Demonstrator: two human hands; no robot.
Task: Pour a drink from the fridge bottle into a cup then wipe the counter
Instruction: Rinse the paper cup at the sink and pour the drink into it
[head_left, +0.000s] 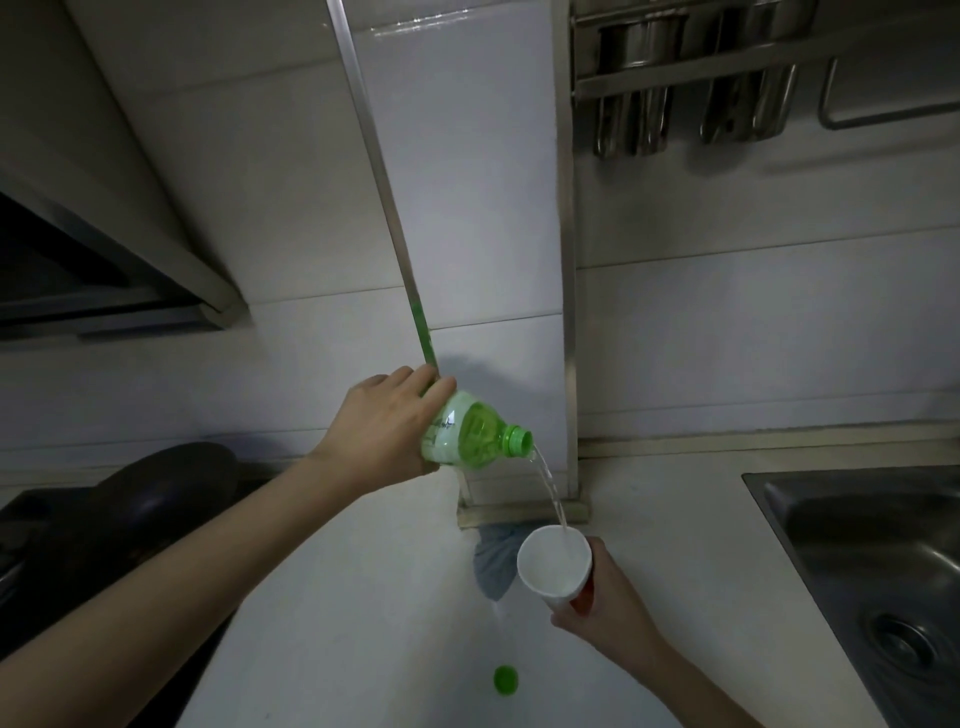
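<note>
Head view, over a white kitchen counter (363, 597): gripping a tilted green plastic bottle (467, 431) in the left hand (382, 431), fingers curled round its body, sending a clear stream into a white paper cup (553, 564) clasped by the right hand (602, 603); small round green cap (505, 679) loose on the counter nearby.

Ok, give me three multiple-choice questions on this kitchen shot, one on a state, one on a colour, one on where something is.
1. The bottle is: A upright, B tilted and pouring, C lying flat.
2. The cup is: A white, B green, C black.
3. The loose cap lies: A on the counter, B in the cup, C on the bottle.
Answers: 1 B, the left hand tips it and a stream falls into the cup. 2 A, its rim and inside show white. 3 A, it rests on the counter, apart from both.
</note>
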